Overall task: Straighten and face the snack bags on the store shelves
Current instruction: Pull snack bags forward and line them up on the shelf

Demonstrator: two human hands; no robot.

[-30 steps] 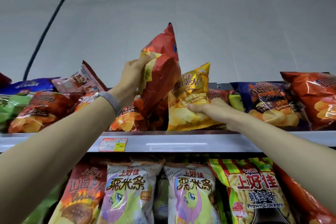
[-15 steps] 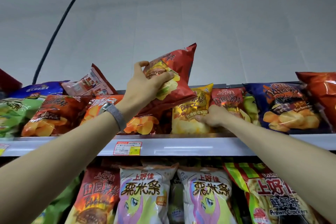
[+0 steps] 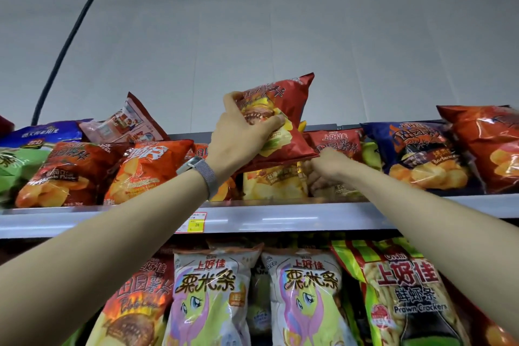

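Left hand (image 3: 241,135) grips red bag (image 3: 289,109) over top shelf (image 3: 295,218) front edge, just above yellow bag (image 3: 272,185), long axis tilting up-right. Right hand (image 3: 328,164) curls at yellow bag's right side (real grip? can't tell). Left hand's nearer, probably seats it.
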